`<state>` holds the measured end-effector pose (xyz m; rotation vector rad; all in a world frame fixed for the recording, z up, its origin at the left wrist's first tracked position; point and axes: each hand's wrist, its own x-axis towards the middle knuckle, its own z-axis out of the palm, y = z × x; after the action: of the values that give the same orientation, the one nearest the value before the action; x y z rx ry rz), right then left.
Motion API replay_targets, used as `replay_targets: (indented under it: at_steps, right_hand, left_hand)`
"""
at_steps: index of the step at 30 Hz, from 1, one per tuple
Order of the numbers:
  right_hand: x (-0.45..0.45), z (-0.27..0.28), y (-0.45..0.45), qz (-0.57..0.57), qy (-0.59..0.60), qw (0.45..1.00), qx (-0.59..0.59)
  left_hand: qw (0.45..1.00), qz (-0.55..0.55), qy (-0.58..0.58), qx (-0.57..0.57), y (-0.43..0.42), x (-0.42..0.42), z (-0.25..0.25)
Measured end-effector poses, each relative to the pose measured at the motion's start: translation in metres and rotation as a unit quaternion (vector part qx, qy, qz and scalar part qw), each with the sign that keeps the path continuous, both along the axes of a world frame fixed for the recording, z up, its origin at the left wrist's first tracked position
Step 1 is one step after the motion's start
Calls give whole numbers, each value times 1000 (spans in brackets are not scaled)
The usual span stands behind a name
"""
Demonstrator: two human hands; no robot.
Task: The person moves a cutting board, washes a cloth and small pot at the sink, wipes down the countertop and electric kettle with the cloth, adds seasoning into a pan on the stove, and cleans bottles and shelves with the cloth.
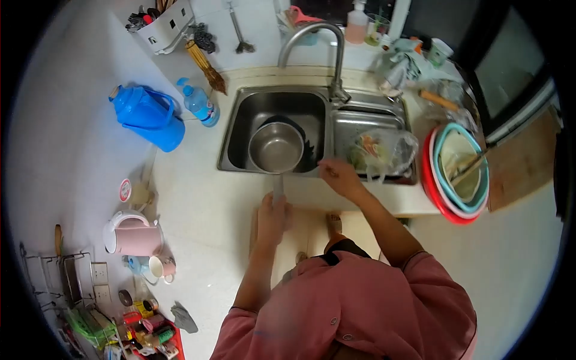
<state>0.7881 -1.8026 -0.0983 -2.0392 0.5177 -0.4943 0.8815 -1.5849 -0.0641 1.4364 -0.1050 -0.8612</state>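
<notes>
My left hand (273, 217) is closed round the handle of a metal saucepan (276, 148). The pan is held over the front of the left sink basin (240, 117), its open top facing up, and nothing solid shows inside it. My right hand (341, 179) hovers at the sink's front rim, to the right of the pan and apart from it. Its fingers are curled together, and what they hold, if anything, cannot be made out. A curved faucet (339, 57) rises behind the sink, with its spout over the left basin.
In the right basin lies a clear plastic bag (384, 153) with food scraps. Stacked basins (459, 174) stand at the right edge. To the left are a blue thermos (147, 117), a blue bottle (201, 105), a pink kettle (137, 236) and a mug (163, 267).
</notes>
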Motion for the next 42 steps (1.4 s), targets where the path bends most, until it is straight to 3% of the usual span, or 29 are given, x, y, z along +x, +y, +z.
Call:
replay_targets:
  at_steps: [2,4,7,10,11,14,17,20,24,26,28,30,31,34,40,42]
  right_hand:
    - [34,33,-40,-3,27,997,-72]
    - [75,-3,-105,-15,-38,968,-249]
    - [123,-22,-170,-64,-29,916,-394]
    - [132,-56,-203,-5,71,941,-331]
    - [127,-65,-211,22,47,956,-290]
    - [115,-72,-225,52,139,955,-257]
    - [99,-89,-225,64,-27,958,-278]
    - [90,-78,-205,16,-53,959,-277]
    - [82,-72,-185,11,6,983,-183]
    - [86,-74,-176,6,11,989,-146]
    - [102,-64,-167,4,13,986,-167]
    - [114,-62,-164,-4,25,983,-182]
    - [121,-63,-166,-11,36,981,-188]
    - [120,-68,-170,-18,46,972,-228]
    - [113,-66,-176,1,56,963,-265]
    - [114,-67,-174,4,69,962,-265]
  left_hand:
    - [999,22,28,13,-19,12,-1]
    - [998,47,44,4,-40,23,0]
    - [997,71,42,-1,-68,36,-9]
    - [996,77,21,31,-89,46,-18]
    - [996,74,14,47,-93,48,-19]
    - [994,89,0,67,-107,61,-26]
    - [990,116,56,54,-127,80,-19]
    - [995,78,57,15,-140,99,-34]
    - [996,-2,94,10,-142,105,-35]
    - [996,-68,-26,47,-111,105,-75]
    - [997,-48,-14,56,-104,104,-65]
    - [989,53,132,39,-95,102,-46]
    - [988,76,131,34,-95,107,-52]
    - [982,63,177,-14,-103,124,-60]
    - [986,-47,158,36,-78,127,-62]
    - [988,-6,153,30,-81,122,-66]
